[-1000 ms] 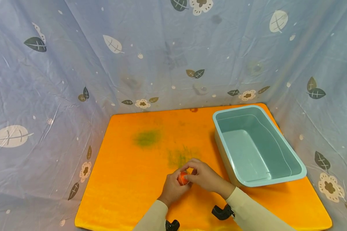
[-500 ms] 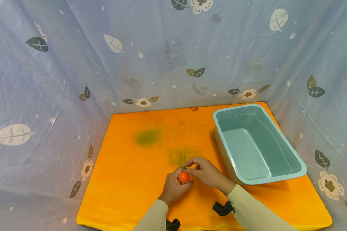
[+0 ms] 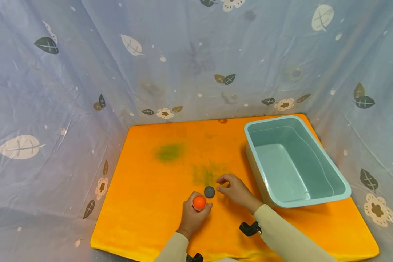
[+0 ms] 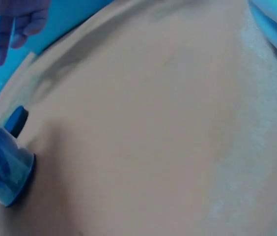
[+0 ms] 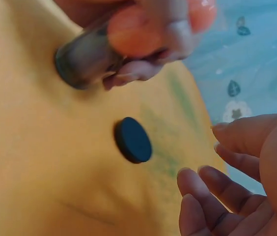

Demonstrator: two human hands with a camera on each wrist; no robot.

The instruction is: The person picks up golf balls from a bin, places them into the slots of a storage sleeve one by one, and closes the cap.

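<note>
My left hand [image 3: 191,216] grips a clear cylindrical container [image 5: 84,56] with its mouth facing up. An orange ball [image 3: 199,202] shows at the mouth; in the right wrist view orange balls [image 5: 133,32] appear along it, partly covered by my fingers. A round dark lid [image 3: 209,192] lies on the table close to the container, off it. My right hand [image 3: 234,190] hovers just right of the lid, fingers loosely bent around nothing and touching neither thing. In the left wrist view the container [image 4: 8,169] is cut off by the frame edge.
A pale blue-green plastic tub [image 3: 283,171] stands at the right of the orange table [image 3: 150,174], its inside visible. Leaf-patterned curtain [image 3: 183,72] closes off the back and both sides.
The lid has come off the container and now lies on the table. My right hand has let go and drawn slightly right; my left hand has shifted left with the container.
</note>
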